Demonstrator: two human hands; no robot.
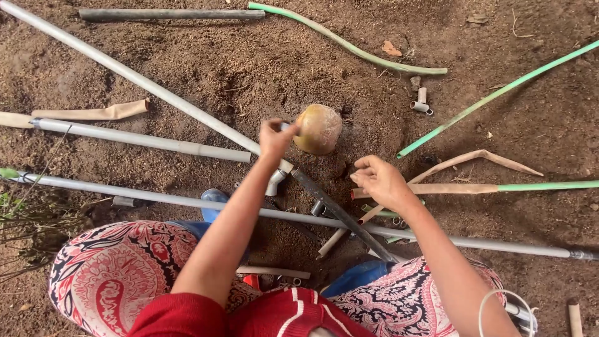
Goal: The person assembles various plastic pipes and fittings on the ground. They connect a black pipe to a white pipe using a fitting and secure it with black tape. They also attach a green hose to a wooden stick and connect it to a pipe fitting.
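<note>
So the person's crouched low over bare dirt ground, knees in patterned red-and-white fabric, with pipes fanned out all round within arm's reach, which looks like why everything's laid flat and spread like that. The left hand is stretched forward, arm nearly straight, its grip pinched shut on something small and pale right at the edge of the round tan stone, though I can't make out what it is. That stone sits on the dirt just past the end of the long grey pipe, which runs diagonally and joins a darker black pipe near a small grey fitting. The right hand hovers lower, wrist bent, fingers loosely curled and holding nothing, just above some short tan and green tube offcuts.
</note>
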